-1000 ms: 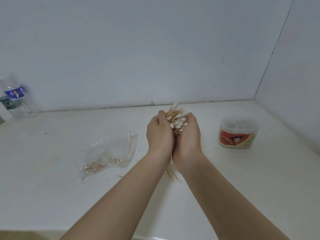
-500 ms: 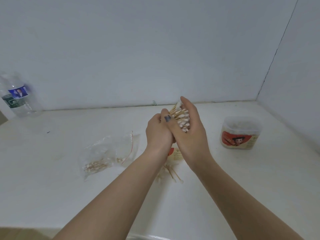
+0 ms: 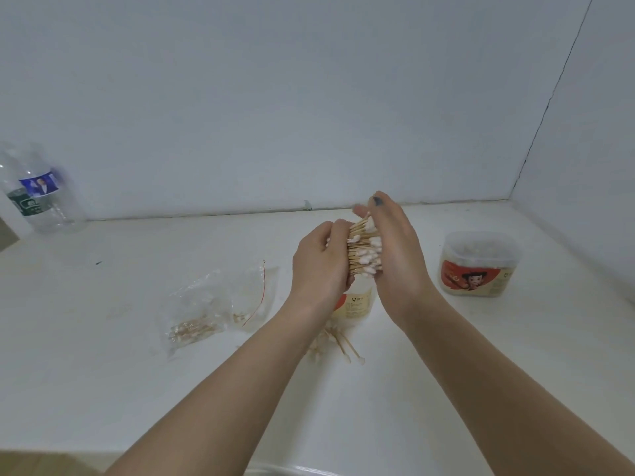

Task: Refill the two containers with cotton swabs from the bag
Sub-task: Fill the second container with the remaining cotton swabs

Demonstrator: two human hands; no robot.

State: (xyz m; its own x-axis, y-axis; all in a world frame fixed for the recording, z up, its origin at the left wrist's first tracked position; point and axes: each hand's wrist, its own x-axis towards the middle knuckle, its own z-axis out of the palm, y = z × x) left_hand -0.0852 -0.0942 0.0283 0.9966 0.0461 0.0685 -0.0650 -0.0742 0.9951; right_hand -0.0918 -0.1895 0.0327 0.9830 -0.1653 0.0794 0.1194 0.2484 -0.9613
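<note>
The thick bundle of wooden-stemmed cotton swabs (image 3: 362,250) has turned from standing upright between two cupped palms to lying almost level, white tips toward the right hand (image 3: 400,259). The left hand (image 3: 319,266) has its fingers curled round the stick end, gripping it, while the right hand, which a moment ago wrapped the bundle from the side, now lies flat with straight fingers pressed against the cotton tips, apparently tapping them even. That reads as squaring the bundle so it will slide in as one, so the step in hand is probably loading the second container. This small clear plastic tub with a red and cream label (image 3: 355,302) sits on the white counter (image 3: 103,372) directly beneath the hands, more exposed than a second ago, when the wrists hid it. A few loose swabs (image 3: 335,341) lie scattered just in front of it. The round clear tub with a red cartoon label (image 3: 477,266) to the right already looks full, as before. The crumpled clear plastic bag (image 3: 220,304) on the left still holds only a small remnant, and the clear water bottle (image 3: 37,190) stands unmoved at the far left.
</note>
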